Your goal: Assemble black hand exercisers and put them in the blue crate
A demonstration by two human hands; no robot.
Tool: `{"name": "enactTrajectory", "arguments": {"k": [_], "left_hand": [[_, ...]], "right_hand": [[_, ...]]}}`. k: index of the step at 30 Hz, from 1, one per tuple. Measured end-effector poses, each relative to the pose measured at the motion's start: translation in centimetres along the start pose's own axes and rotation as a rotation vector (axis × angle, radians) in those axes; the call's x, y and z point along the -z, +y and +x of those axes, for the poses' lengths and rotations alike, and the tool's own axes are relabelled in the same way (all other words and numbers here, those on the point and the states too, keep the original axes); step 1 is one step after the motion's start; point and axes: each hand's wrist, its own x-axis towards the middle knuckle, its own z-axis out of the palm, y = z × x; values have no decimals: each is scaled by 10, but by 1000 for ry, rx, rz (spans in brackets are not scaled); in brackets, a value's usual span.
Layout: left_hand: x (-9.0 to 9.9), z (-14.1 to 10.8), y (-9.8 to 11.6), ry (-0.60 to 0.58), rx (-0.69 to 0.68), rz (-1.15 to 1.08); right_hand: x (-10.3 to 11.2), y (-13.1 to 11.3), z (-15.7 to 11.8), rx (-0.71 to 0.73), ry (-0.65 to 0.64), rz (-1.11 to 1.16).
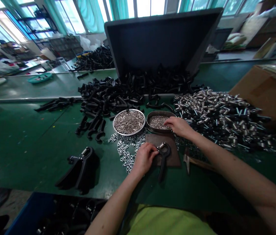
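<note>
Black and sprung, a stacked-looking clamp assembly (pixel 85 169), which I judge finished, sits left of the brown plate (pixel 175 158). Loose black handles (pixel 103 98) and a pin dish (pixel 114 128), unused, lie behind-left of it. From afar I see the left hand (pixel 144 157) pinching a part-built clamp (pixel 162 164) on the plate; the right hand (pixel 179 126), fingers narrowed, dips into the tin (pixel 159 131) behind it, catch untellable. Right of the plate, many spring pieces (pixel 225 114) look unused.

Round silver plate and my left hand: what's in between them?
In the head view, lots of small silver rings lie scattered on the green table between the plate and your left hand.
</note>
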Motion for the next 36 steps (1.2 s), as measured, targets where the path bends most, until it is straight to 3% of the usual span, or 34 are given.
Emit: {"name": "enactTrajectory", "arguments": {"k": [6, 15, 20, 25, 30, 33, 36], "left_hand": [[-2, -5, -1, 20, 37, 20], [-4, -10, 0, 65, 70, 27], [-6, -12, 2, 85, 62, 6], [-7, -13, 1, 89, 60, -5], [-9, -14, -1, 96, 50, 7], [-8, -15, -1, 123, 14, 83], [-7, -15, 0, 145, -45, 166]], "right_hand": [[-4, 17, 32, 37, -81, -190], [-3, 27, 39, 221, -173, -236], [-7, 35, 38, 223, -171, -208], [-5, 28, 35, 225, -181, -174], [-2, 18, 37, 173, -105, -103], [2, 14, 29, 82, 19, -24], [9, 0, 4, -6, 186, 115]]}}
